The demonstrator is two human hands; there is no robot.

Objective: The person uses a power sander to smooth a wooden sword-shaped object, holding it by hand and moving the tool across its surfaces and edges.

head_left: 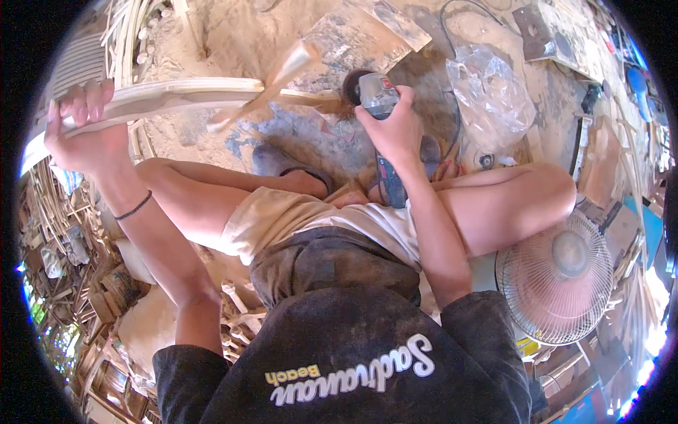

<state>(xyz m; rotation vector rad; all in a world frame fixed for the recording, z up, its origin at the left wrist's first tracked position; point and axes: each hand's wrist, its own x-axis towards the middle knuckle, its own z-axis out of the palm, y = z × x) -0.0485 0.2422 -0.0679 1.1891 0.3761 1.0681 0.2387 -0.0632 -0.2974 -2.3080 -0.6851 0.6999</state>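
A long pale wooden piece (187,97), slightly curved, runs from the left rim to the middle, with a crosswise wooden arm (288,67) slanting over it, smeared by motion. Near its left end my left hand (86,131) is wrapped round it. My right hand (397,131) grips an angle grinder (379,90) by its body, thumb and fingers round the grey head. The grinder's dark round disc (354,85) is at the right end of the wood; whether they touch, I cannot tell. The grinder's blue body (390,182) hangs down between my legs.
A clear plastic bag (492,99) lies right of the grinder on the dusty floor, beside a dark cord (455,106). A round caged fan (565,283) stands at the right by my knee. Wood scraps (92,297) heap up on the left. My sandalled foot (300,177) is below the wood.
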